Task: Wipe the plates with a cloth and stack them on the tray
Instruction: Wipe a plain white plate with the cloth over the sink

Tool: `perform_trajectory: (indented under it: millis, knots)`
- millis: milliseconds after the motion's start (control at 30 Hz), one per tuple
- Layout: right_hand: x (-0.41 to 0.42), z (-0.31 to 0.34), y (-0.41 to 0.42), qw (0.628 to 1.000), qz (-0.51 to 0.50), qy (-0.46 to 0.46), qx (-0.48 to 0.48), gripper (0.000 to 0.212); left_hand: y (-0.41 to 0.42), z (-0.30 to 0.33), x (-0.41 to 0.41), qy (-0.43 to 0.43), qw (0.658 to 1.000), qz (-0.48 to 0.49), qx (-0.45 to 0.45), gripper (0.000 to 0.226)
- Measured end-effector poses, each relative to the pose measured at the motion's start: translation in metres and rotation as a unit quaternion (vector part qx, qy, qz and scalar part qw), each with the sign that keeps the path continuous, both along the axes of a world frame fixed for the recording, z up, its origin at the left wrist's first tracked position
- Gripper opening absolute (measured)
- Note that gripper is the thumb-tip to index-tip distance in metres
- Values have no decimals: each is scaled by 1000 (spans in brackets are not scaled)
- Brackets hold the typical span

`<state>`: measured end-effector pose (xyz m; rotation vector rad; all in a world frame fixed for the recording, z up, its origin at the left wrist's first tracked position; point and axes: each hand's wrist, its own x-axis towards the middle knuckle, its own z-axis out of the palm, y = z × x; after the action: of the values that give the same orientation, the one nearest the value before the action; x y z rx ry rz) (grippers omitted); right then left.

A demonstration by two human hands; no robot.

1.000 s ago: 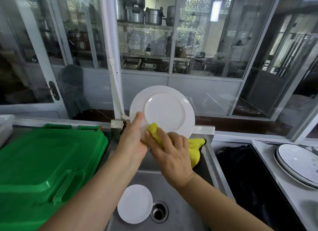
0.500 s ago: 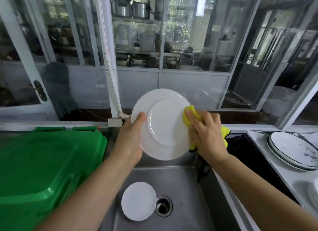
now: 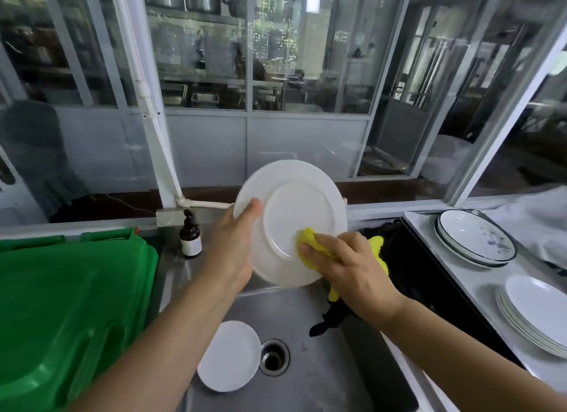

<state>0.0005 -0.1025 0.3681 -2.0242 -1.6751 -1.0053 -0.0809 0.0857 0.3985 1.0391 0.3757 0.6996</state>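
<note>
A white plate (image 3: 291,209) stands almost upright over the sink, its underside facing me. My left hand (image 3: 233,243) grips its left rim, thumb on the underside. My right hand (image 3: 346,264) presses a yellow cloth (image 3: 310,243) against the plate's lower right part, fingers curled on the cloth. The cloth's loose end (image 3: 379,252) sticks out behind the hand. A smaller white plate (image 3: 228,355) lies in the sink bottom. On the white tray (image 3: 487,289) at right sit a stack of white plates (image 3: 535,313) and dark-rimmed plates (image 3: 477,238).
The steel sink (image 3: 322,375) has a drain (image 3: 274,356) beside the small plate. A green plastic lid (image 3: 67,304) covers the left counter. A brown pump bottle (image 3: 190,238) stands at the sink's back left corner. Dark cloth (image 3: 411,258) lies between sink and tray. Glass windows rise behind.
My right hand with the yellow cloth slid from the plate's right rim down to its lower right. The view shifted right, bringing the stack of white plates into view.
</note>
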Motion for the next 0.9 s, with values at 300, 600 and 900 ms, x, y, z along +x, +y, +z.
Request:
perform_trajectory:
  millis: [300, 600, 900]
  knots:
    - [46, 26, -46, 991, -125, 4, 55, 37, -78, -9, 46, 20, 992, -127, 22, 14]
    - [121, 49, -150, 973, -169, 123, 101, 38, -200, -15, 129, 33, 979, -181, 86, 16]
    - [239, 6, -351, 901, -220, 313, 205, 40, -346, -22, 239, 50, 970, -192, 137, 33]
